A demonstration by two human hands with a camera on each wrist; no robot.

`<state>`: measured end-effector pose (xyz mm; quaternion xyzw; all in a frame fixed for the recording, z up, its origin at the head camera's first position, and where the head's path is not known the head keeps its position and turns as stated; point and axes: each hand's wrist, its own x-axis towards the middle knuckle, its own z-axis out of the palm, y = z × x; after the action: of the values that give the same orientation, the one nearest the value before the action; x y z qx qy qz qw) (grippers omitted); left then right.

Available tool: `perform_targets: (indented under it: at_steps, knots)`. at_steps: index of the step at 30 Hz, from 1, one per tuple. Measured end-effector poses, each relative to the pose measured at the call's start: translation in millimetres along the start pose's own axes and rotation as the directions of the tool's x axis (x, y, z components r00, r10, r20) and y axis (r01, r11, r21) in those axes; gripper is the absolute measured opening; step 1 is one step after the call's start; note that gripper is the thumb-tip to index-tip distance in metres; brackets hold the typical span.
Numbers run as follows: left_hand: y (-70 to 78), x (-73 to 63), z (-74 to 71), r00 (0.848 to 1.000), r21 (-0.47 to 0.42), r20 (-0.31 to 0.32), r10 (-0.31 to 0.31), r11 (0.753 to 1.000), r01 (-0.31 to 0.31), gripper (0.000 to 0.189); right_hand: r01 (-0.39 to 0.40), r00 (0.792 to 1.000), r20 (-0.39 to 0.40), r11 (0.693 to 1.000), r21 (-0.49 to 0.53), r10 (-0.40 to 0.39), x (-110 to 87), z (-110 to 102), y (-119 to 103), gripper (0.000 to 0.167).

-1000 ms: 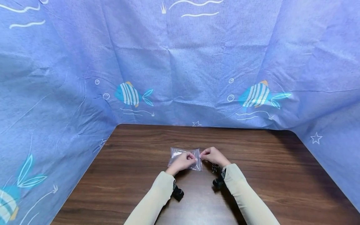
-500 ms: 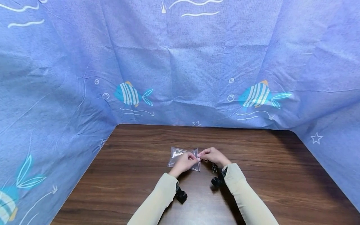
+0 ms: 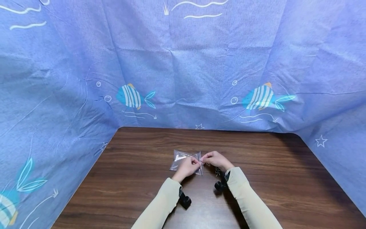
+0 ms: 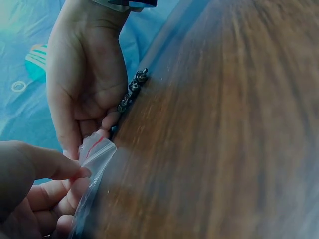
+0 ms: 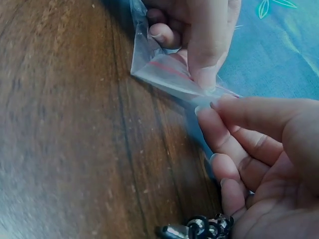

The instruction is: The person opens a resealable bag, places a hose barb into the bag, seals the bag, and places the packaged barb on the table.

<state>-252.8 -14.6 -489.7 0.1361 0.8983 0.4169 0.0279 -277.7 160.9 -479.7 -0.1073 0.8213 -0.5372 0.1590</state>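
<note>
A clear zip-lock bag [image 3: 179, 156] with a red line along its mouth lies on the brown table, its mouth toward the right. My left hand [image 3: 187, 166] pinches the bag near that mouth between thumb and forefinger. At the mouth's edge, my right hand [image 5: 279, 144] pinches the plastic with thumb and fingertip, close to the left thumb [image 5: 205, 74]. Under the right hand lies a dark, shiny string of black and silver beads [image 4: 132, 90], partly hidden by the hand in the head view. Whether the bag's seal is parted cannot be made out.
The wood-grain table [image 3: 137, 190] extends around both hands. A blue cloth with fish prints [image 3: 183, 63] hangs behind it and at both sides. Each wrist carries a small black camera, such as the left one [image 3: 185, 201].
Both hands stay at the bag's mouth. The right fingertips and the mouth edge have shifted slightly left. The left fingers reached right toward the edge, then drew back a little.
</note>
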Motion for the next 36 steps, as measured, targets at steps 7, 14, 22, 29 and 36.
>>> perform_targets:
  at_steps: [7, 14, 22, 29, 36]
  knots:
    - [-2.0, -0.7, 2.3, 1.0, -0.002, -0.006, 0.009, 1.0, -0.009, 0.011, -0.012, 1.0, 0.003, 1.0, -0.022, 0.012, 3.7, 0.7, 8.9, 0.024]
    - [-1.1, -0.3, 1.8, 1.0, 0.028, -0.025, -0.001, 1.0, 0.002, 0.012, -0.006, 1.0, 0.008, 0.999, -0.04, 0.006, 3.3, 1.2, 8.2, 0.023]
    - [0.8, -1.5, 1.1, 0.999, 0.036, -0.024, -0.034, 0.999, 0.035, 0.011, -0.018, 1.0, 0.017, 0.999, -0.037, 0.019, 2.7, 2.5, 7.9, 0.02]
    - [0.5, -0.4, 0.9, 0.998, 0.053, -0.037, -0.042, 0.998, 0.044, 0.01, -0.007, 1.0, 0.026, 0.999, -0.044, 0.008, 3.1, 1.2, 6.6, 0.016]
    - [-0.4, 1.5, -0.3, 0.997, 0.035, -0.039, -0.069, 0.997, 0.07, 0.01, 0.009, 1.0, 0.03, 0.999, -0.048, -0.007, 1.6, 0.2, 3.2, 0.016]
